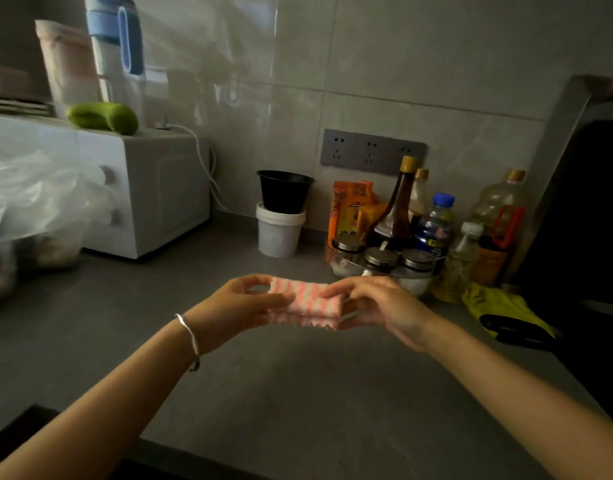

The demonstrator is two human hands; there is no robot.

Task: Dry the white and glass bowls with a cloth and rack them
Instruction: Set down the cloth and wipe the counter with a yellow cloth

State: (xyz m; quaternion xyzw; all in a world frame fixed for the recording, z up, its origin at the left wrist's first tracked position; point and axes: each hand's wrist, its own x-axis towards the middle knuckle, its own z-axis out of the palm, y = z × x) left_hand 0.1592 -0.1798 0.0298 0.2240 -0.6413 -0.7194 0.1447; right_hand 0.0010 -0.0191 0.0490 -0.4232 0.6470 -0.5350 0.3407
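Holding a folded pink-and-white cloth (307, 297) over the grey desk (298, 393) at the centre of the view, the left hand (239, 306) pinches its nine o'clock end and the right hand (384, 306) its three o'clock end, each grip clamped on the fabric. Behind, a white microwave (152, 192) stands at ten o'clock, a black pot (284, 190) stacked in a white tub (279, 230) at twelve, bottles (433, 230) at two, and a yellow glove (499, 306) at three.
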